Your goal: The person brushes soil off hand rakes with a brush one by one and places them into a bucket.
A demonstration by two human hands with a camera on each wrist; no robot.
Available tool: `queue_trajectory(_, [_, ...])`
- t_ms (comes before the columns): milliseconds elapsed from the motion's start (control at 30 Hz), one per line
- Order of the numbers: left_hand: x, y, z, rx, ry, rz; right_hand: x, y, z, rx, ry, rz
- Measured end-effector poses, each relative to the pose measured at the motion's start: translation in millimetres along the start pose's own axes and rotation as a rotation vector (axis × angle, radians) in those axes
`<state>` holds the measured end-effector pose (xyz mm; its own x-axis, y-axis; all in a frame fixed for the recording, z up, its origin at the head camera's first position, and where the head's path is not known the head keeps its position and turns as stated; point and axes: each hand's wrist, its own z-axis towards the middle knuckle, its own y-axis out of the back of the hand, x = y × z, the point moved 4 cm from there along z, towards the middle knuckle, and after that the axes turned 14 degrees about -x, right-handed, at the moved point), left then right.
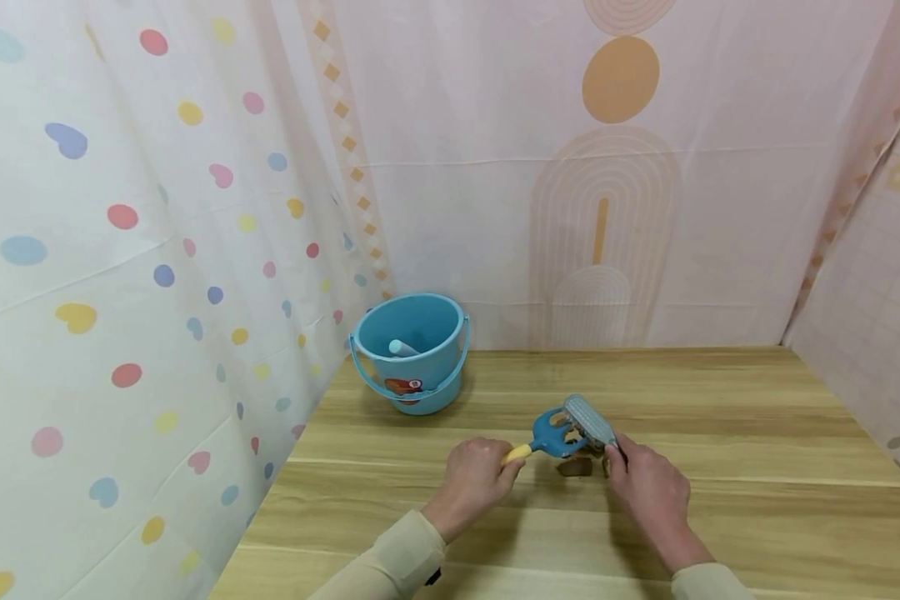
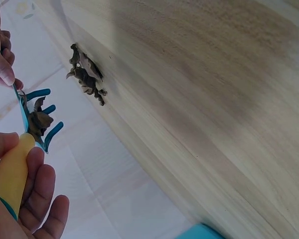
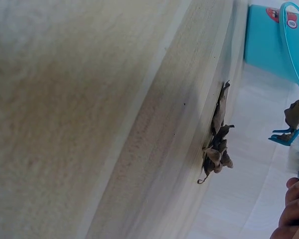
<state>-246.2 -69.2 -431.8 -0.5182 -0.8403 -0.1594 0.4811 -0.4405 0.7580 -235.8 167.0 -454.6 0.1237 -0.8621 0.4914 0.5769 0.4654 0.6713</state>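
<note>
My left hand [image 1: 477, 473] grips the yellow handle [image 2: 12, 167] of a blue toy garden fork [image 1: 546, 435], held over the table. Brown dried leaves [image 2: 40, 122] lie on its curved tines. In my right hand [image 1: 654, 492] is a grey-blue oblong tool [image 1: 589, 418] with a dotted surface, its far end overlapping the fork in the head view; its exact kind I cannot tell. More curled dried leaves [image 3: 219, 152] lie on the wooden table below the two tools, partly hidden by them in the head view.
A light blue bucket [image 1: 427, 371] with a hanging handle and a red sticker stands at the table's back left. Inside it leans a pale blue rod-like piece [image 1: 402, 348]. Patterned curtains [image 1: 465, 225] hang behind and beside the wooden table [image 1: 757, 417].
</note>
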Motion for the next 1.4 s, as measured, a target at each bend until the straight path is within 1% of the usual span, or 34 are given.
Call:
queue_trajectory(133, [0.4,0.2,-0.2,-0.005,-0.004,-0.002,-1.0,-1.7,1.3,-0.001,-0.007,0.004])
queue_trajectory(333, [2.4,-1.9,-2.6,0.009,0.004,-0.006,-4.2,-3.3,3.3,0.03,-0.026,0.005])
queue_trajectory(433, [3.4,-3.4,-4.2,0.019,0.011,-0.006,-10.0,-0.8,5.2,0.016,-0.044,0.009])
queue_trajectory(533, [4.6,-3.3,-4.3,0.011,0.019,-0.002,-14.0,4.2,6.1,-0.02,-0.05,0.035])
queue_trajectory(567, [5.2,-3.1,-3.9,0.006,0.024,0.0,-13.7,6.0,6.3,-0.035,-0.039,0.048])
queue_trajectory(667, [6.7,-1.9,-1.9,-0.007,0.035,0.003,-10.0,7.6,5.9,-0.039,0.021,0.083])
queue_trajectory(767, [6.1,-0.4,-0.2,-0.014,0.025,-0.002,-7.1,6.9,4.4,-0.019,0.054,0.086])
queue_trajectory(833, [4.0,0.6,0.6,-0.016,0.003,-0.005,-7.9,5.7,3.3,-0.003,0.036,0.067])
queue_trajectory(933, [-0.2,1.8,1.2,-0.021,-0.026,-0.012,-11.5,4.6,2.4,0.009,-0.011,0.043])
queue_trajectory(1000, [-2.6,2.5,1.4,-0.029,-0.033,-0.017,-14.2,3.5,2.2,0.021,-0.038,0.037])
queue_trajectory(1133, [-4.6,3.6,2.2,-0.04,-0.024,-0.016,-17.9,2.2,1.7,0.04,-0.065,0.038])
queue_trajectory(1333, [-3.1,2.3,2.2,-0.007,0.006,-0.02,-19.7,2.7,2.1,0.036,-0.076,0.052])
queue_trajectory(1400, [-2.9,2.2,2.1,-0.005,0.009,-0.022,-21.0,3.5,2.7,0.034,-0.092,0.055])
